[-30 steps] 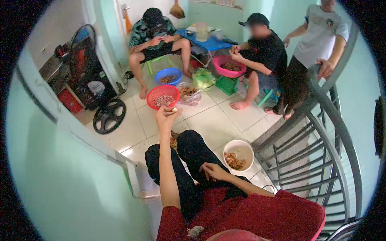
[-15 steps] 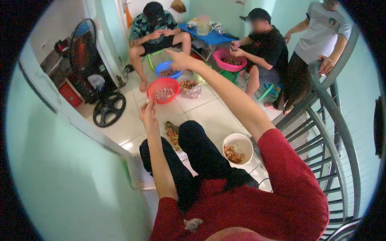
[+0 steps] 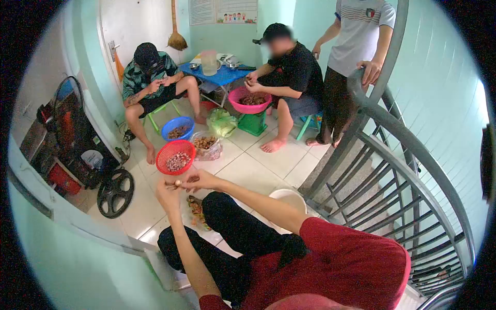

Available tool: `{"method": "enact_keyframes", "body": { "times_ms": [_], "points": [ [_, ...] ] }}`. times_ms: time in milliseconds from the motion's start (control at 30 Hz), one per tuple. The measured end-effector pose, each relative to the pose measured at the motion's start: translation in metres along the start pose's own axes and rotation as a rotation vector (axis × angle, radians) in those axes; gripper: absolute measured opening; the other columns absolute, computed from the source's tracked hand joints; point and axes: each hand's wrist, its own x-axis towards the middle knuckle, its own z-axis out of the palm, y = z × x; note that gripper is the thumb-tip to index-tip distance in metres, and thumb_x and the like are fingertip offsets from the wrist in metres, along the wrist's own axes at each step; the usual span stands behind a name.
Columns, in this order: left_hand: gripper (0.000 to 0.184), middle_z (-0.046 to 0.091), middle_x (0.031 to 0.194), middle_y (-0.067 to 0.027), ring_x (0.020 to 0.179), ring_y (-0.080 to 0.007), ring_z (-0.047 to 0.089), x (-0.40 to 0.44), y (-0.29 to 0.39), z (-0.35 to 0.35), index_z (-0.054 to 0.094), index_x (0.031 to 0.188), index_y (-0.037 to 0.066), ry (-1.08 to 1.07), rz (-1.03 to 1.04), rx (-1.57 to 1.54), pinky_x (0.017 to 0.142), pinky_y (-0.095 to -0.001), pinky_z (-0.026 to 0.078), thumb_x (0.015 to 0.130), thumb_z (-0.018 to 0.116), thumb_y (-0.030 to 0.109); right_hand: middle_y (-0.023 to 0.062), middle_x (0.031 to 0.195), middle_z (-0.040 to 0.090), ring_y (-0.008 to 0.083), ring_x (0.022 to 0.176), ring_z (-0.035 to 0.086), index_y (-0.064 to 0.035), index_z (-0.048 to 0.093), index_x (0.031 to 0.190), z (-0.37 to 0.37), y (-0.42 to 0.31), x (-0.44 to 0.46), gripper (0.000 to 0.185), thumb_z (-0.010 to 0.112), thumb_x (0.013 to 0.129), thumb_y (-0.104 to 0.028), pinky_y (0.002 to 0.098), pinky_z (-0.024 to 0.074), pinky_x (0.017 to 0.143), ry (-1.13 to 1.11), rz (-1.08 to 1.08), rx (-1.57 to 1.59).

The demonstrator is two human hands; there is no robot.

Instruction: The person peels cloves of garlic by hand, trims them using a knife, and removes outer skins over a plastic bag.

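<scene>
My left hand is closed, its fingertips pinching a small pale round bulb, which looks like a shallot. Close against it on the right, my right hand has its fingers curled toward the bulb; what they hold, if anything, is too small to make out. Just beyond both hands sits a red basket of pinkish-white peeled bulbs. A clear plastic bag of brown unpeeled bulbs stands beside it. Below my hands, peelings and plant scraps lie on the floor near my knees.
A blue basin and a green bag lie farther off. Two seated people work there, one over a pink basket; another stands by the stair railing. My right arm partly hides a white bucket. A fan stands left.
My right hand has come back from its outstretched position to meet my left hand at the bulb. The head view has shifted, showing more of the back wall.
</scene>
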Motion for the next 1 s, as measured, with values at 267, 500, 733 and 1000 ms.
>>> {"method": "enact_keyframes", "body": {
  "times_ms": [267,500,733,1000],
  "points": [
    [0.033,0.066,0.075,-0.0149,0.068,-0.0243,0.065,-0.003,0.015,-0.002,0.060,0.079,-0.003,-0.489,-0.151,0.402,0.063,-0.0347,0.050,0.059,0.085,0.004,0.0052,0.113,0.068,0.0137,0.086,0.069,-0.0055,0.067,0.116,-0.013,0.044,-0.013,0.032,0.072,0.093,-0.027,0.0280,0.0549,0.073,-0.181,0.192,0.069],
    [0.047,0.059,0.077,-0.0214,0.078,-0.0423,0.059,-0.024,-0.052,0.015,0.057,0.077,0.000,-0.509,0.008,0.415,0.067,-0.0497,0.047,0.049,0.092,0.014,0.0032,0.093,0.073,0.0100,0.084,0.065,-0.0028,0.074,0.104,-0.023,0.071,-0.009,0.016,0.070,0.093,-0.014,0.0265,0.0526,0.077,-0.425,0.100,0.075],
    [0.046,0.065,0.076,-0.0209,0.076,-0.0407,0.065,-0.014,-0.049,0.023,0.060,0.079,-0.002,-0.653,-0.072,0.553,0.068,-0.0448,0.053,0.047,0.092,0.009,0.0052,0.095,0.073,0.0107,0.085,0.065,0.0013,0.073,0.105,-0.020,0.088,-0.011,0.017,0.070,0.092,-0.008,0.0278,0.0525,0.080,-0.373,0.027,0.097],
    [0.039,0.068,0.077,-0.0116,0.063,-0.0213,0.066,0.020,-0.058,0.038,0.061,0.078,0.001,-0.883,-0.345,0.072,0.055,-0.0343,0.052,0.065,0.092,0.019,0.0048,0.093,0.073,0.0095,0.088,0.065,0.0012,0.070,0.102,-0.028,0.116,-0.029,0.016,0.066,0.093,-0.011,0.0266,0.0513,0.080,-0.073,-0.001,-0.001]
  ]
}}
